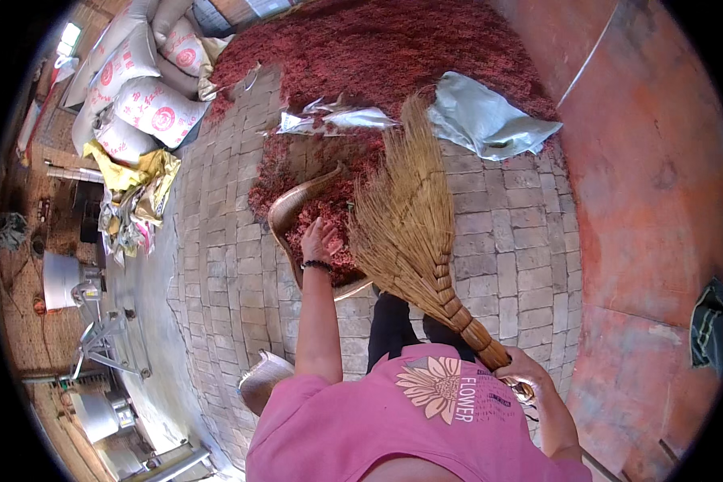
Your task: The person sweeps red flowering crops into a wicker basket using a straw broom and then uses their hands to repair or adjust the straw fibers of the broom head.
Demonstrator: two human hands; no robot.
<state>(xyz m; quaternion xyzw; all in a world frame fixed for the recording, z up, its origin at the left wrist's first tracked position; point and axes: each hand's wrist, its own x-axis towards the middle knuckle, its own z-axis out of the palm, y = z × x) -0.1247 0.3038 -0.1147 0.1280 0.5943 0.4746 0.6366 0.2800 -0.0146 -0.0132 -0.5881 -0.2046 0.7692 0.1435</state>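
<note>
My right hand point(524, 371) is wrapped round the bound handle of a straw broom point(414, 217). The broom's bristles fan out ahead, over the right side of a woven scoop basket point(283, 215). Inside that basket lies a heap of small red dried plant bits point(341, 261), perhaps peppercorn husks. My left hand point(321, 239), with a dark beaded bracelet at the wrist, reaches into the basket with its fingers stretched out over the red bits. Part of the basket's right side is hidden behind the bristles.
A wide red layer of the same bits point(402, 48) covers the far floor. A pale plastic sheet point(482, 116) lies at its edge. Full white sacks point(149, 104) are piled at far left, with crumpled yellow sacks point(140, 181) below. A reddish wall point(651, 201) bounds the right.
</note>
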